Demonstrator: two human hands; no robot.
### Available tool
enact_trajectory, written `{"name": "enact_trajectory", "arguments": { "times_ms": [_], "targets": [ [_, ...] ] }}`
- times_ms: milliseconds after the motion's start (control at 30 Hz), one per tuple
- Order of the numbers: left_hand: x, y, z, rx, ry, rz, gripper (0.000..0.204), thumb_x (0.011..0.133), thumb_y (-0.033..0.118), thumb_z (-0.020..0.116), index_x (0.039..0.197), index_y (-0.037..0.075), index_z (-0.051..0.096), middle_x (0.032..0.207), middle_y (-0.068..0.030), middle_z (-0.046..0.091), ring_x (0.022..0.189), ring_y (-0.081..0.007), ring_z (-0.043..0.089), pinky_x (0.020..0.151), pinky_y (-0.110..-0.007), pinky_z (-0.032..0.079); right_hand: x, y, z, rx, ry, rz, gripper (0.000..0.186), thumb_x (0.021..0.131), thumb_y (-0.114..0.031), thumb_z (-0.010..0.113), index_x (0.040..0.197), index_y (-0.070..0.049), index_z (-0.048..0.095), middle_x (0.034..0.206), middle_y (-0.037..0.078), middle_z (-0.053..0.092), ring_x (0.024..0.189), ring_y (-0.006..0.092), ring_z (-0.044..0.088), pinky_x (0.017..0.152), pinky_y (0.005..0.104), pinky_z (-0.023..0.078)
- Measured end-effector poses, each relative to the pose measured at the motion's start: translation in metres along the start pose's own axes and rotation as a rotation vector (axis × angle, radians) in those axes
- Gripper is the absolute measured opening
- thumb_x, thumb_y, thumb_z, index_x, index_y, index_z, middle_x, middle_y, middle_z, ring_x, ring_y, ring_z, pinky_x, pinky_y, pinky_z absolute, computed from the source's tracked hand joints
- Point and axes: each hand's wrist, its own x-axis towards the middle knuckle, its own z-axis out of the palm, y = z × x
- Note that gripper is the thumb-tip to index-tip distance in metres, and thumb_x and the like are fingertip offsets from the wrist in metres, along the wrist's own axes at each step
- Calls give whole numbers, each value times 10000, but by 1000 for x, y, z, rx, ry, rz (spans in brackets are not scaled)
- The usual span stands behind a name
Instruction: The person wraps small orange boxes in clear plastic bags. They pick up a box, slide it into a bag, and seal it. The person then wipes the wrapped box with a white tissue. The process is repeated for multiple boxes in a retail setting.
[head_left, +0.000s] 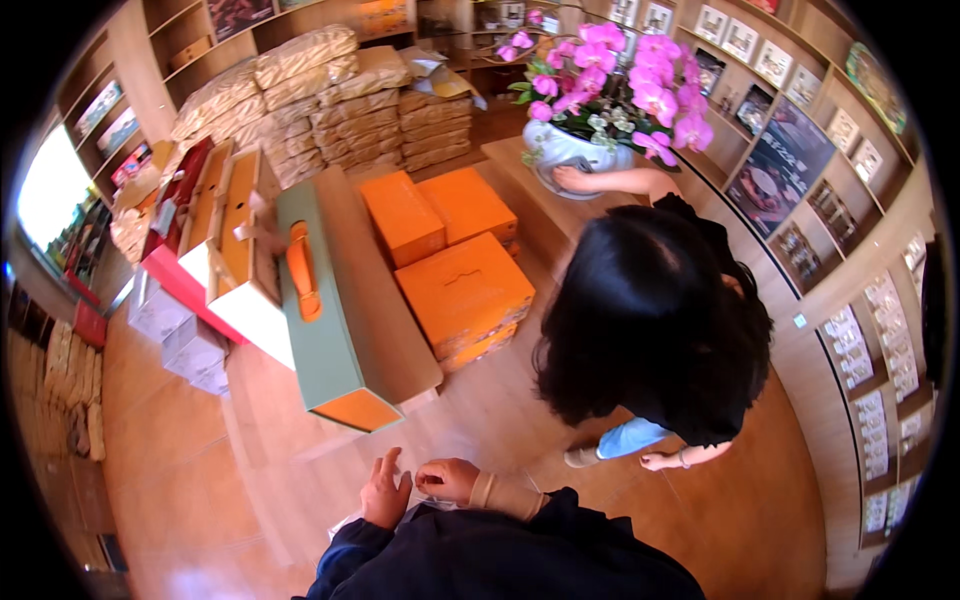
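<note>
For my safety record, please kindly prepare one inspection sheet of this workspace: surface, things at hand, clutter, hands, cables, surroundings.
Surface: pale wooden table, partly covered by boxes.
Things at hand: green box with orange handle, just ahead of both hands, untouched.
Clutter: stacked orange boxes; red and white boxes at left.
Hands: left hand open; right hand curled, contents unclear.
Cables: nothing seen.
Surroundings: another person, one hand at the white flowerpot; wrapped brown bundles; wall shelves.
</note>
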Motion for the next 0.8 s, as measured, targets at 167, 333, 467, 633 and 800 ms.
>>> {"name": "enact_trajectory", "arguments": {
  "times_ms": [167,333,467,633,800],
  "targets": [
    [-2,-29,9,-107,-40,-199,450,780,129,536,1207,99,399,853,-165,595,794,-352,592,651,-424,477,2,-1,-9,-67,87,-46,127,777,-162,590,851,-59,596,804,99,600,745,256,591,660,323,470],
    [-14,-2,2,158,71,-116,488,733,164,620,1175,98,423,1204,-164,433,862,-367,575,646,-419,497,11,-8,-5,-329,2,-82,82,755,-158,591,809,-96,592,760,73,577,705,256,584,620,343,471],
    [-13,-3,-11,118,80,-26,221,748,141,610,961,114,558,1166,-99,463,823,-324,589,623,-391,498,19,-20,7,-417,-139,-128,83,755,-176,576,799,-106,577,788,68,584,711,269,585,613,353,476],
    [-30,-30,-17,86,102,-78,83,788,172,588,797,89,584,895,-52,557,754,-265,583,614,-365,480,25,-14,4,-544,-107,-48,73,741,-149,576,807,-119,578,813,62,588,732,265,588,617,354,480],
    [-39,-45,-22,20,21,-181,162,828,221,525,816,88,618,878,-87,574,783,-295,577,647,-396,469,36,1,4,-661,-19,-117,150,709,-98,588,857,-121,581,893,60,581,807,254,582,657,354,483]
  ]
}}
